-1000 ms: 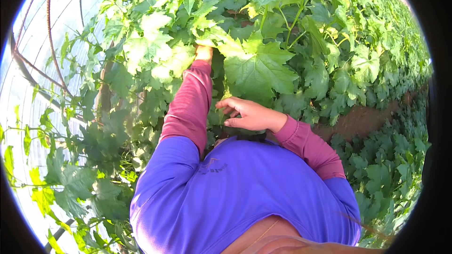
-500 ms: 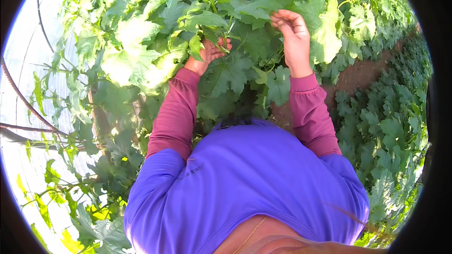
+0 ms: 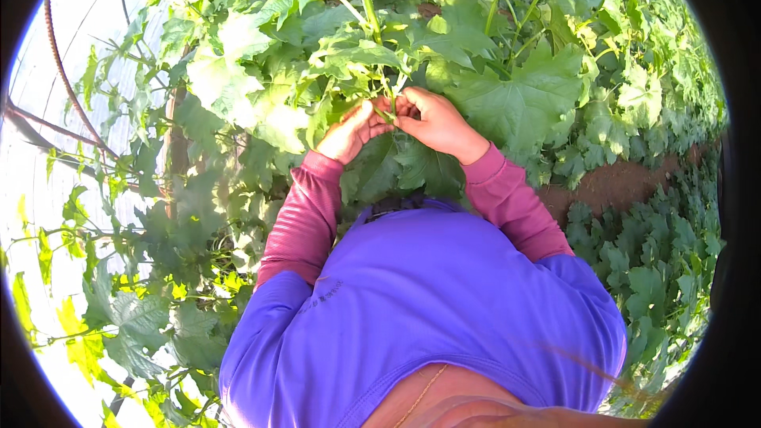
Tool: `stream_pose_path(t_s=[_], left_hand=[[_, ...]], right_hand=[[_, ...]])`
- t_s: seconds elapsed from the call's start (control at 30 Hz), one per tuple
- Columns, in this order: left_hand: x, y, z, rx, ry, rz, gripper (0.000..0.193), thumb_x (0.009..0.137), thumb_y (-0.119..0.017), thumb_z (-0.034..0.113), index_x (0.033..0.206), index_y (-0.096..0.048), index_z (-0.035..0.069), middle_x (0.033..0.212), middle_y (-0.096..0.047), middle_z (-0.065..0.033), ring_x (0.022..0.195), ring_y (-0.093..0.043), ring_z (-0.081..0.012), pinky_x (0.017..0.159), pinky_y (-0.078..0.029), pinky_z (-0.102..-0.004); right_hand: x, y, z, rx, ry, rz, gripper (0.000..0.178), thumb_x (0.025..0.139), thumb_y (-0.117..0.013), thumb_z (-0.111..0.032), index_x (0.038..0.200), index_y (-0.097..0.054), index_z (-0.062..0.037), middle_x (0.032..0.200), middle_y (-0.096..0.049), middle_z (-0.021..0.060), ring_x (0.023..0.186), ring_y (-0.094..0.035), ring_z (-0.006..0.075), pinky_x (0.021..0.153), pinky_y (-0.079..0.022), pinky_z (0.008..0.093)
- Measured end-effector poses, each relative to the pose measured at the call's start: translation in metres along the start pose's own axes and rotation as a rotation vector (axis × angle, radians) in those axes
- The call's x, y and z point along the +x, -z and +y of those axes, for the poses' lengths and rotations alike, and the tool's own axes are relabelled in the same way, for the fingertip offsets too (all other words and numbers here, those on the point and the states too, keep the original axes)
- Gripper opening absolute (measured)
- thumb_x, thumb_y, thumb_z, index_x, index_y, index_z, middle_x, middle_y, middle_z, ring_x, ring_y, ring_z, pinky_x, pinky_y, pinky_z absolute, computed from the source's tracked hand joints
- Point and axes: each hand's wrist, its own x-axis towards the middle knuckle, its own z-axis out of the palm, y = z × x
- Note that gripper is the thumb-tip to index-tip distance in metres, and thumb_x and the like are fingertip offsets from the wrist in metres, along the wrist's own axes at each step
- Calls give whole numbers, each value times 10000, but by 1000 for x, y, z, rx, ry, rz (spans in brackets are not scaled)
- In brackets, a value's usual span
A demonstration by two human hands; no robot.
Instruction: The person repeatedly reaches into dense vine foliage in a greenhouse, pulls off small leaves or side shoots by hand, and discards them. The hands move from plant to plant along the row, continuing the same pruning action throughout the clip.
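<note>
My left hand (image 3: 347, 134) and my right hand (image 3: 441, 121) meet in the leaves of a climbing plant. Between their fingertips runs a thin green stem (image 3: 384, 115), and the fingers of both hands are closed on it. Partly hidden by the fingers, its exact shape there is hard to make out. Above them rises a thicker pale green vine (image 3: 367, 1) with side shoots. A broad lobed leaf (image 3: 519, 99) spreads just beyond my right hand, and a sunlit leaf (image 3: 279, 128) hangs beside my left.
Dense foliage (image 3: 646, 257) fills the right side, with a strip of brown soil (image 3: 614, 187) between the rows. On the left, rusty curved rods (image 3: 65, 71) stand before a bright white sheet (image 3: 32, 166). A post (image 3: 176, 143) rises among the left leaves.
My right hand has come left and down from the leaves to join my left hand at the stem. My left hand sits slightly lower in the picture, as the view has shifted.
</note>
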Motion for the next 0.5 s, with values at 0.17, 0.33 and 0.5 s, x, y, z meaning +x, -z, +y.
stream_pose_path(t_s=[0.17, 0.33, 0.5], left_hand=[[-13, 6, -13, -98, -61, -19, 345, 894, -557, 219, 1143, -504, -12, 1143, -548, -126, 1039, -569, -250, 928, -462, -365], [-3, 1, -13, 89, -65, 66, 362, 859, -624, 200, 1143, -529, -3, 1080, -581, -112, 971, -578, -200, 855, -480, -307], [23, 28, -27, 305, -27, 137, 310, 840, -659, 178, 1084, -549, 20, 915, -608, -60, 797, -562, -124, 671, -448, -239]], right_hand=[[-5, 2, 5, -24, 130, 10, 155, 780, -606, -99, 859, -512, -3, 741, -583, 101, 662, -581, 199, 615, -465, 333], [-5, -1, 2, -238, 232, 157, 184, 783, -596, -139, 891, -505, -21, 773, -604, 146, 715, -612, 331, 620, -479, 405], [0, 6, 18, -310, 234, 231, 180, 777, -636, -113, 870, -495, -52, 745, -604, 135, 701, -596, 352, 586, -452, 412]])
